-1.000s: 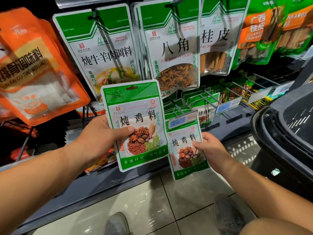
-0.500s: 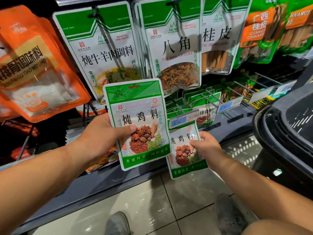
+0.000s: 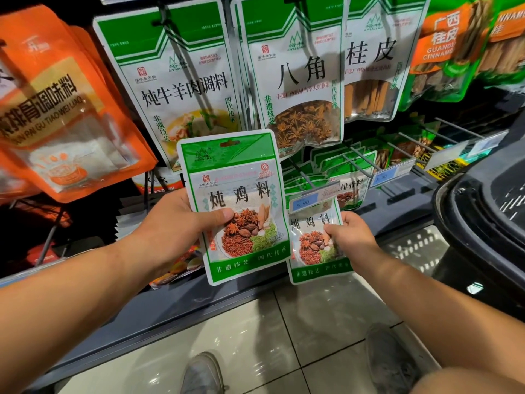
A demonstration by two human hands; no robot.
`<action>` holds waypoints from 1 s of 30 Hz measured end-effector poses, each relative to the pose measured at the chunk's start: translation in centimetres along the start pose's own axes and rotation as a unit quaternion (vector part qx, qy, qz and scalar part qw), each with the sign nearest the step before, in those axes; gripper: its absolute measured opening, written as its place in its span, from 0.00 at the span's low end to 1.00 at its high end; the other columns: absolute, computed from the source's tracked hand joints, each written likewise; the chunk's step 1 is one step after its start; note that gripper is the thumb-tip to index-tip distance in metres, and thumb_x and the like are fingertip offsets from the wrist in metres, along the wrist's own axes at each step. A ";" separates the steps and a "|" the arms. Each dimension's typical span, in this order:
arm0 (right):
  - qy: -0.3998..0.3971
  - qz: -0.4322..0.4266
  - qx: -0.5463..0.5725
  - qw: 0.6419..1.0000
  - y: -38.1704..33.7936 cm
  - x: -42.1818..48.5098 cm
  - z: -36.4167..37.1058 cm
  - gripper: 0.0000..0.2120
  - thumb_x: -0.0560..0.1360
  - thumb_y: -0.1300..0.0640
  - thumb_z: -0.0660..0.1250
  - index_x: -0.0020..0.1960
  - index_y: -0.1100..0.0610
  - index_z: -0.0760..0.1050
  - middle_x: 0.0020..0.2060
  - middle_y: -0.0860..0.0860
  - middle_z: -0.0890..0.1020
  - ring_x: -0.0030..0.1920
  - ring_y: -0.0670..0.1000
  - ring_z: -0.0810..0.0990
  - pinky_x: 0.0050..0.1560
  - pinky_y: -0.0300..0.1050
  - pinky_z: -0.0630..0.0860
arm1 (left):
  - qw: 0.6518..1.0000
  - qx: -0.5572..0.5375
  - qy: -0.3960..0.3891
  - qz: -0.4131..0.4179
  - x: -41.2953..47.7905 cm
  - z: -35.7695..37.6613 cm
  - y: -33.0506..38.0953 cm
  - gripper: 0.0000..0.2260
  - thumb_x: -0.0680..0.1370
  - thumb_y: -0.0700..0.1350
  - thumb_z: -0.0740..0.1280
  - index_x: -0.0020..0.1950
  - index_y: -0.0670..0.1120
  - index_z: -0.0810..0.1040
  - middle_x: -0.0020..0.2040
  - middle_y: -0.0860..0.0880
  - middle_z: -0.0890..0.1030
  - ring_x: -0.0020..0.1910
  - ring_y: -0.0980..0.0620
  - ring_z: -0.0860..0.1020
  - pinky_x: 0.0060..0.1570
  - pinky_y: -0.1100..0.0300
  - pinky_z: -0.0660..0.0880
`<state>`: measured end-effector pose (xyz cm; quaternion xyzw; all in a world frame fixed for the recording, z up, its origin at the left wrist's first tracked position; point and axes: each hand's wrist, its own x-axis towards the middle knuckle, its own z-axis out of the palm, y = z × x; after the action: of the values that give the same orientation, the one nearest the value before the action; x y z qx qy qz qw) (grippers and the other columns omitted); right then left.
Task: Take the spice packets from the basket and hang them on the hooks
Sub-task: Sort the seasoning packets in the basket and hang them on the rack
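My left hand (image 3: 173, 223) grips a green and white spice packet (image 3: 241, 180) by its left edge, thumb across the front, held upright in front of the shelf. My right hand (image 3: 350, 237) pinches a second, same-looking packet (image 3: 312, 251) by its right edge. That packet's top is tucked behind the blue price tag (image 3: 311, 197) at the tip of a low metal hook (image 3: 301, 173); whether its hole is on the hook I cannot tell. The black basket (image 3: 483, 211) stands at the right edge.
Larger green spice packets (image 3: 295, 66) hang in a row above, with orange packets (image 3: 56, 109) at the left. More hooks with price tags (image 3: 392, 173) jut out to the right. The dark shelf base (image 3: 170, 317) runs below; tiled floor and my shoes are underneath.
My right hand has lifted its packet up and slightly left, so its top now sits behind the price tag. My left hand with its packet has stayed almost still.
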<state>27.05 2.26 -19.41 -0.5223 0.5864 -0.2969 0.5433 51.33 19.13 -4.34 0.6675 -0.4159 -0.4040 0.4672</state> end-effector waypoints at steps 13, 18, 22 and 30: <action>0.013 -0.048 -0.105 0.993 0.5 -0.1 -0.9 0.08 0.73 0.55 0.70 0.36 0.53 0.83 0.40 0.56 0.86 0.42 0.58 0.83 0.50 0.57 0.81 | 1.000 0.006 -0.020 -0.019 -0.3 0.3 -0.6 0.14 0.76 0.37 0.72 0.61 0.48 0.84 0.52 0.44 0.88 0.53 0.33 0.85 0.60 0.27 0.74; 0.040 -0.030 -0.097 0.994 0.8 -0.8 -2.0 0.25 0.79 0.49 0.71 0.72 0.60 0.74 0.63 0.57 0.81 0.66 0.59 0.79 0.66 0.49 0.72 | 0.996 -0.012 -0.080 -0.036 -0.2 1.1 -1.4 0.20 0.71 0.40 0.77 0.63 0.46 0.83 0.55 0.43 0.87 0.55 0.35 0.84 0.63 0.33 0.76; 0.060 -0.035 -0.045 0.997 1.1 -1.7 -2.5 0.20 0.79 0.48 0.70 0.65 0.60 0.77 0.59 0.59 0.82 0.62 0.60 0.80 0.64 0.53 0.74 | 0.993 0.001 -0.109 -0.035 0.3 2.5 -2.6 0.18 0.72 0.34 0.76 0.60 0.44 0.84 0.55 0.44 0.87 0.47 0.48 0.87 0.44 0.55 0.83; -0.186 -0.040 0.143 0.971 -1.4 -5.6 -2.7 0.21 0.82 0.44 0.61 0.63 0.59 0.78 0.57 0.58 0.85 0.58 0.58 0.84 0.56 0.56 0.80 | 0.992 0.032 -0.109 -0.052 1.7 6.4 -4.0 0.13 0.78 0.35 0.72 0.59 0.48 0.84 0.45 0.52 0.88 0.41 0.55 0.84 0.42 0.59 0.80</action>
<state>24.16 6.51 -15.72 -0.5085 0.4054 -0.2969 0.6992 46.64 16.57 -9.99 0.6550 -0.4415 -0.4844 0.3759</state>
